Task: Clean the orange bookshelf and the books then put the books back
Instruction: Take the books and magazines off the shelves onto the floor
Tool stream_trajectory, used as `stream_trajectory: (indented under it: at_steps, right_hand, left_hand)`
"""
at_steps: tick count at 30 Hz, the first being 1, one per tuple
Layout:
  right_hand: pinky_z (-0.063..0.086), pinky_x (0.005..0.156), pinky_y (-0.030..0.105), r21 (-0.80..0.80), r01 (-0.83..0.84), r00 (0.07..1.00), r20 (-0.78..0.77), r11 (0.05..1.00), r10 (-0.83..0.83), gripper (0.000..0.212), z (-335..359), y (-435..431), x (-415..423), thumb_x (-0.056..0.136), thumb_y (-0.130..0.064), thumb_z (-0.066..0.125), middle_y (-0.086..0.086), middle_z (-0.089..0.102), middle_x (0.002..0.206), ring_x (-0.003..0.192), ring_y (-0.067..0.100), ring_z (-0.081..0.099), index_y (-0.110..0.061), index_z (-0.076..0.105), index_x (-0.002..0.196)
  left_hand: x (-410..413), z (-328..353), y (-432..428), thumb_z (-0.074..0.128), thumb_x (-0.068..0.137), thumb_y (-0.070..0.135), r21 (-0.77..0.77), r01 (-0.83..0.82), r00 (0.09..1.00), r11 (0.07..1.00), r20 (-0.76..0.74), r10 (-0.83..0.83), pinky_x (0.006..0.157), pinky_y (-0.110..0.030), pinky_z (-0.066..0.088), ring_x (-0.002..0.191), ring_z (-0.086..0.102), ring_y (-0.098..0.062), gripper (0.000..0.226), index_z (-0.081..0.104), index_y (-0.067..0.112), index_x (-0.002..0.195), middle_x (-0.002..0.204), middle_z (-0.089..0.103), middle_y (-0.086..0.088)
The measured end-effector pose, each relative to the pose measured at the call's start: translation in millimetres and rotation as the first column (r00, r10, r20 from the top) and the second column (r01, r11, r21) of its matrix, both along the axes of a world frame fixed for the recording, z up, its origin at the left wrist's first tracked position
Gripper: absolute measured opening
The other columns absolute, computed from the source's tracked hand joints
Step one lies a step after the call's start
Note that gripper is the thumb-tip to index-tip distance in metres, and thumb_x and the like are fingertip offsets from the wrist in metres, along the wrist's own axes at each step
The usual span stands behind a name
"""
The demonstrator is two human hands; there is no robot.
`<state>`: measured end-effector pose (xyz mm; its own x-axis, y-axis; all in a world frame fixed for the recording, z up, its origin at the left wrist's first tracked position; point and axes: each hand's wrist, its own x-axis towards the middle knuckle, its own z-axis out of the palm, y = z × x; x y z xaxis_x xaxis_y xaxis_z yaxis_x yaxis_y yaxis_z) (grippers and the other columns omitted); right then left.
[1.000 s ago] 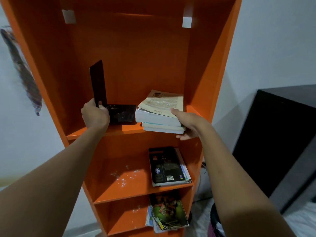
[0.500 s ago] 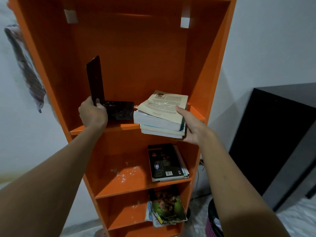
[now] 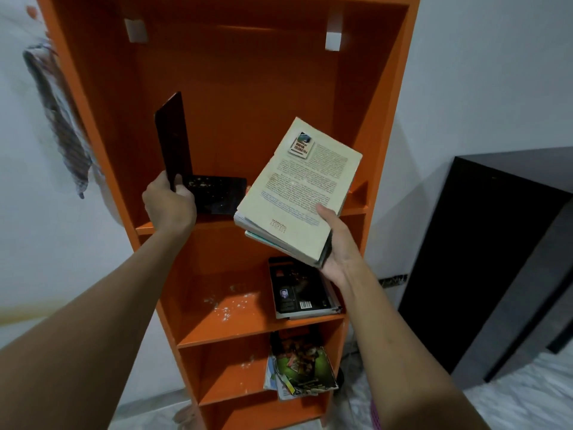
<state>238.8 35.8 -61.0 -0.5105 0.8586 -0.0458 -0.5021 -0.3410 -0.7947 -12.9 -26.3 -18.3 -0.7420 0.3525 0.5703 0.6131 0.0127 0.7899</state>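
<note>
Gripping left hand (image 3: pixel 169 209): arm outstretched, fingers curled round black bookend (image 3: pixel 172 138) by orange bookshelf (image 3: pixel 356 119) left edge.
Right hand (image 3: pixel 338 252): thumb atop, fingers beneath tilted book stack (image 3: pixel 297 193), held off the shelf.

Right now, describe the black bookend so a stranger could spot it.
Start at the tall orange bookshelf. On its upper shelf, at the left, the left hand grips a black L-shaped bookend. Unlike the books, it has no pages: one plate upright, one lying flat.
</note>
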Motion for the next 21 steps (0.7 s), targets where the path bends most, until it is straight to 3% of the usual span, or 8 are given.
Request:
stream_trajectory:
  at_steps: [4, 10, 12, 16, 21]
  right_hand:
    - [0.056, 0.083, 0.042, -0.014, 0.006, 1.0, -0.019, 1.0, -0.006, 0.038, 0.5, -28.8, 2.3, 0.091, -0.035, 0.062, 0.009, 0.071, 0.117, 0.103, 0.027, 0.069, -0.019, 0.061, 0.126]
    - [0.055, 0.088, 0.043, -0.03, 0.079, 0.997, 0.014, 0.996, -0.078, 0.035, -46.5, -83.2, 24.8, 0.093, -0.031, 0.06, 0.01, 0.07, 0.119, 0.108, 0.028, 0.067, -0.018, 0.061, 0.126]
    - [0.053, 0.093, 0.047, -0.044, 0.06, 0.998, 0.007, 0.997, -0.059, 0.034, -62.8, -97.3, 38.2, 0.095, -0.029, 0.058, 0.01, 0.069, 0.12, 0.109, 0.028, 0.067, -0.018, 0.06, 0.126]
    - [0.057, 0.086, 0.042, -0.078, 0.038, 0.998, 0.047, 0.996, -0.034, 0.032, -89.2, -117.8, 66.2, 0.096, -0.025, 0.054, 0.01, 0.069, 0.12, 0.106, 0.025, 0.068, -0.017, 0.057, 0.127]
    - [0.043, 0.105, 0.052, -0.152, 0.011, 0.987, 0.161, 0.988, 0.014, 0.046, -127.0, -123.9, 98.6, 0.091, -0.027, 0.057, 0.012, 0.065, 0.126, 0.118, 0.031, 0.062, -0.014, 0.052, 0.135]
  left_hand:
    - [5.9, -0.8, -22.3, 0.044, 0.102, 0.017, -0.022, -0.012, 1.0, 1.0, -0.023, 0.011, 0.05, -0.025, 0.036, 0.07, 0.056, -0.022, 0.022, 0.063, 0.007, 0.096, 0.083, 0.062, -0.007]
    - [26.9, -29.7, -77.3, 0.043, 0.101, 0.02, -0.002, 0.039, 0.999, 0.999, 0.0, -0.039, 0.064, -0.033, 0.045, 0.076, 0.057, -0.022, 0.022, 0.058, 0.011, 0.088, 0.083, 0.063, -0.006]
    - [40.2, -42.6, -95.5, 0.043, 0.101, 0.019, -0.008, 0.033, 0.999, 0.999, -0.004, -0.033, 0.059, -0.03, 0.041, 0.068, 0.052, -0.019, 0.022, 0.055, 0.012, 0.085, 0.076, 0.059, -0.003]
    - [67.8, -73.4, -128.2, 0.045, 0.101, 0.018, -0.012, 0.037, 0.999, 0.999, 0.016, -0.037, 0.047, -0.015, 0.03, 0.056, 0.043, -0.007, 0.024, 0.05, 0.011, 0.079, 0.062, 0.047, 0.005]
    - [101.1, -127.2, -156.5, 0.045, 0.102, 0.02, -0.025, 0.07, 0.992, 0.997, 0.104, -0.067, 0.047, -0.013, 0.03, 0.054, 0.043, -0.008, 0.025, 0.051, 0.013, 0.079, 0.062, 0.048, 0.001]
